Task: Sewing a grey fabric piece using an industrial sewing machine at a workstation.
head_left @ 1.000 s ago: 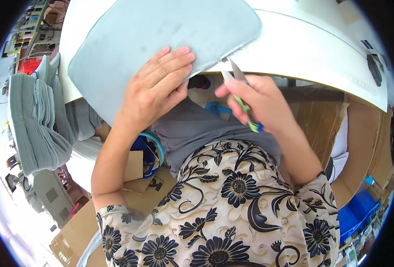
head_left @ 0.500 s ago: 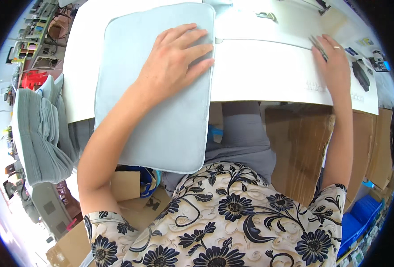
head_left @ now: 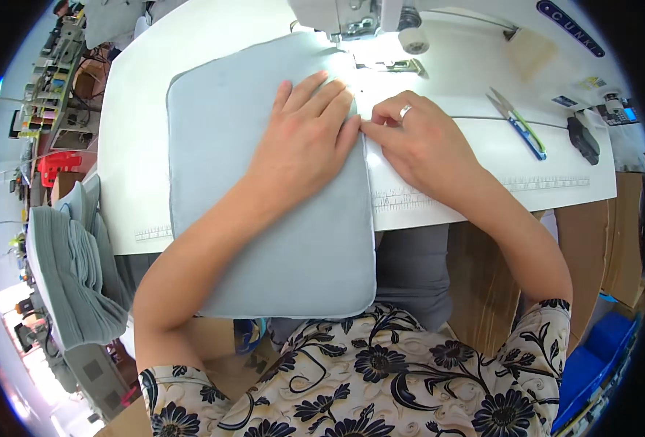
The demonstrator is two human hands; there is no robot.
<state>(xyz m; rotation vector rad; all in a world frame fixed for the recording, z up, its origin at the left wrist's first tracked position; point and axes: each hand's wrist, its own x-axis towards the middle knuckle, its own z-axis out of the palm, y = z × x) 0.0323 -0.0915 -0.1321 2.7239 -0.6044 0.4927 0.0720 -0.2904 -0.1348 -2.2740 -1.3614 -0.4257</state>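
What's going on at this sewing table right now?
A person is seated at a white table with a sewing machine. The left hand lies flat on a pale blue padded fabric panel, and the right hand touches the panel's right edge near the needle. Thread snips lie to the right, and a stack of grey fabric sits at left.

pale blue-grey fabric panel (head_left: 264,218), white table (head_left: 140,146)

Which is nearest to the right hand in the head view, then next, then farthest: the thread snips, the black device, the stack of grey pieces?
From the right hand:
1. Thread snips, on the table to its right.
2. Black device, further right, past the snips.
3. Stack of grey pieces, far left, off the table.
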